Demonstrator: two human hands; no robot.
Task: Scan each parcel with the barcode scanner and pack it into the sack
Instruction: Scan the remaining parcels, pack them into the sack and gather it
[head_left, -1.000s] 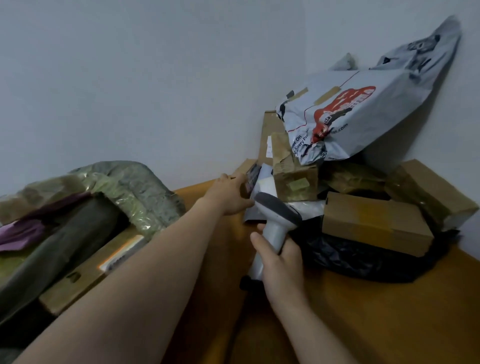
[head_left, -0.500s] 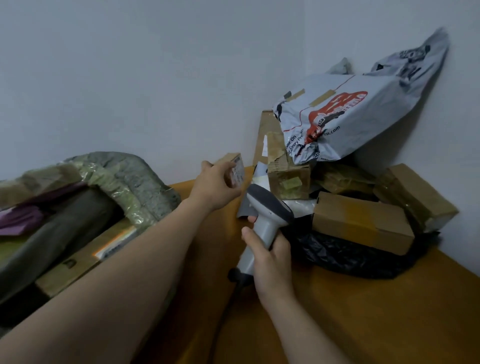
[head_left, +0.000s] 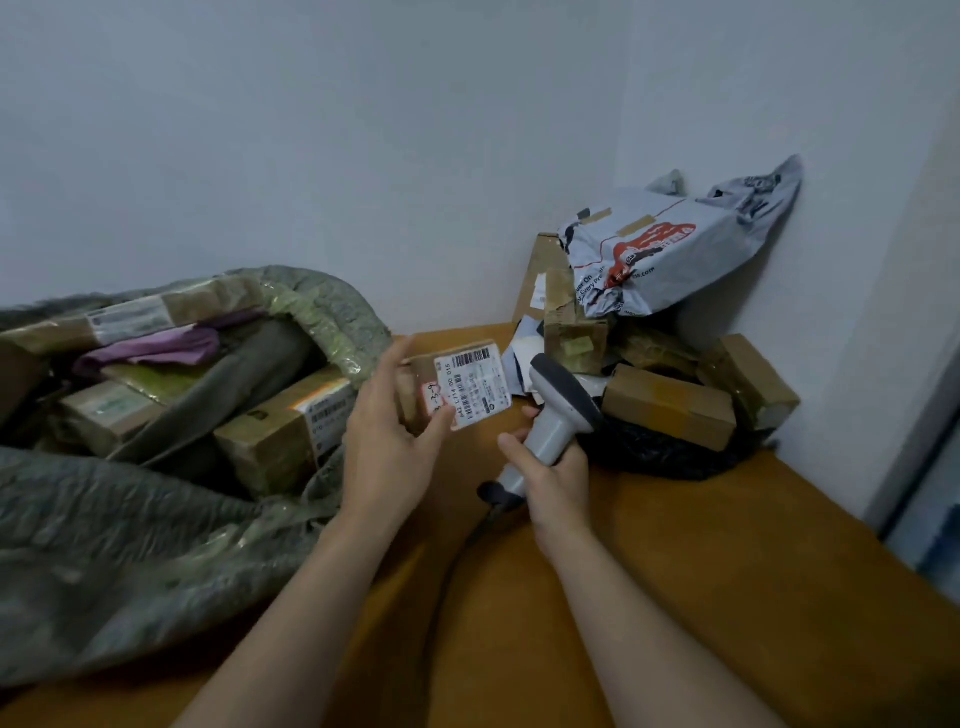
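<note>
Above the far edge of the orange-brown wooden counter (head_left: 727, 571), the left hand (head_left: 395, 447) pinches a small brown cardboard parcel (head_left: 472, 389), white label upward. Just to its right, the right hand (head_left: 550, 478) grips the grey pistol-shaped barcode scanner (head_left: 563, 410). The open grey-green woven sack (head_left: 182, 545) lies leftward.

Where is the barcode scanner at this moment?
In the head view, the barcode scanner is right of centre, gripped by the right hand, its head beside the small parcel that the left hand holds.
</note>
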